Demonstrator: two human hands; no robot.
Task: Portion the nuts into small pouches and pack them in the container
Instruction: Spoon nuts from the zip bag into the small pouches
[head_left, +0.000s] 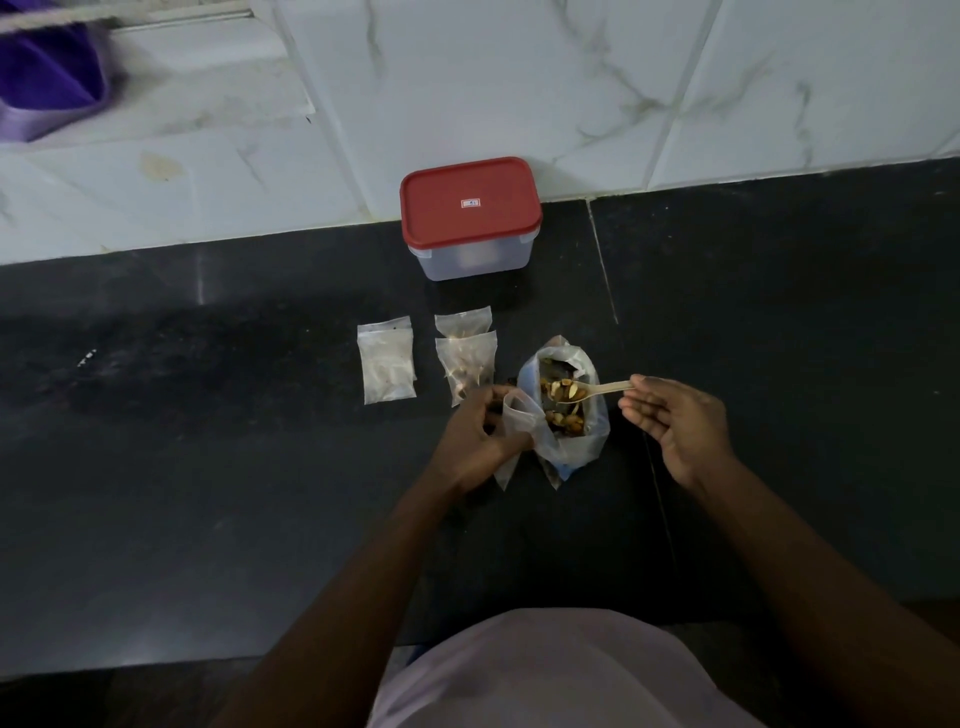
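A large clear bag of mixed nuts (566, 415) stands open on the dark counter (208, 467). My right hand (675, 421) pinches a small wooden spoon (597, 389) loaded with nuts over that bag. My left hand (478, 431) grips a small clear pouch (517, 415) held open just left of the bag. Two filled pouches (465, 358) lie behind my left hand. A stack of empty pouches (388, 366) lies further left. A clear container with a red lid (470, 208), lid on, stands against the wall.
White marble-look wall tiles (675, 78) back the counter. A purple cloth (47, 73) hangs at the top left. The counter's front edge runs near my body at the bottom.
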